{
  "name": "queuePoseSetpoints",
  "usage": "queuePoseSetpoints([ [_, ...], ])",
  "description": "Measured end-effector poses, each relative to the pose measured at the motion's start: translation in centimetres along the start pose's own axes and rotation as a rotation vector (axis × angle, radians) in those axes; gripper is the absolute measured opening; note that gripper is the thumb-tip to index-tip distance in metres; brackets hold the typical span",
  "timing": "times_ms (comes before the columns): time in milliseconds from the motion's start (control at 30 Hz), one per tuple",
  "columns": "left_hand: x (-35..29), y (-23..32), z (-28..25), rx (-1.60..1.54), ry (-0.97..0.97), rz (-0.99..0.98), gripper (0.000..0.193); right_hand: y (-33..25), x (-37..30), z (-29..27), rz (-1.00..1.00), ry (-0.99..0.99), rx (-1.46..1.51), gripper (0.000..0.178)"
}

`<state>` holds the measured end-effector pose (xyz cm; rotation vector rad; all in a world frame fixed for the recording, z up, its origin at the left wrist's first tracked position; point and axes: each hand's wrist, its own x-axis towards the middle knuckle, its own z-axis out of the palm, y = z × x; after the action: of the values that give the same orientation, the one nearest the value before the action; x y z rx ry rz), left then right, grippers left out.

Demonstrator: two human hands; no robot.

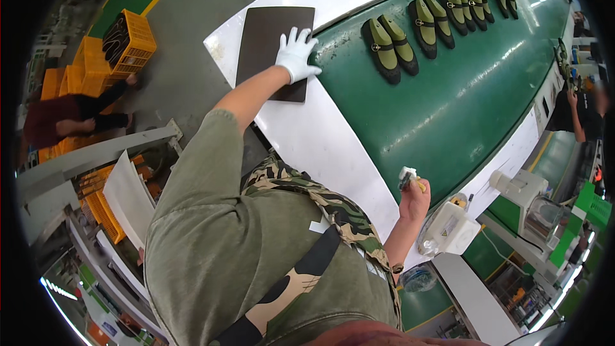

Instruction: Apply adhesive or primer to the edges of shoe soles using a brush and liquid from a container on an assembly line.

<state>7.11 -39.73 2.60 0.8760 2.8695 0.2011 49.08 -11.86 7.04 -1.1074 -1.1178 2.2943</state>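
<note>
My left hand (296,56), in a white glove, lies with fingers spread over the right edge of a dark brown flat board (272,48) on the white table edge. My bare right hand (415,200) is closed on a small brush-like tool (407,178) with a yellowish handle and a white and dark head; its exact kind is unclear. That hand is above the near side of the green conveyor belt (410,115). Beyond it, several pairs of olive-green shoes with black toes and buckled straps, the nearest pair (388,50) among them, stand in a row on the belt.
A white container (450,229) stands on the table strip right of my right hand, near a green and white machine (528,211). Yellow crates (131,45) stack up at the left, beside another person (54,118). A co-worker (583,106) is at the far right.
</note>
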Motion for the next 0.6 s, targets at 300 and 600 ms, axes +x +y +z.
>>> queuePoseSetpoints([
  [300,11.6,-8.6,2.2,0.117,0.138,-0.203,0.066,-1.1,2.5,8.8,-0.003,-0.003,-0.079,0.02],
  [600,10.4,-14.4,3.9,0.094,0.265,-0.48,0.066,0.6,4.9,8.3,0.067,0.038,-0.019,0.019],
])
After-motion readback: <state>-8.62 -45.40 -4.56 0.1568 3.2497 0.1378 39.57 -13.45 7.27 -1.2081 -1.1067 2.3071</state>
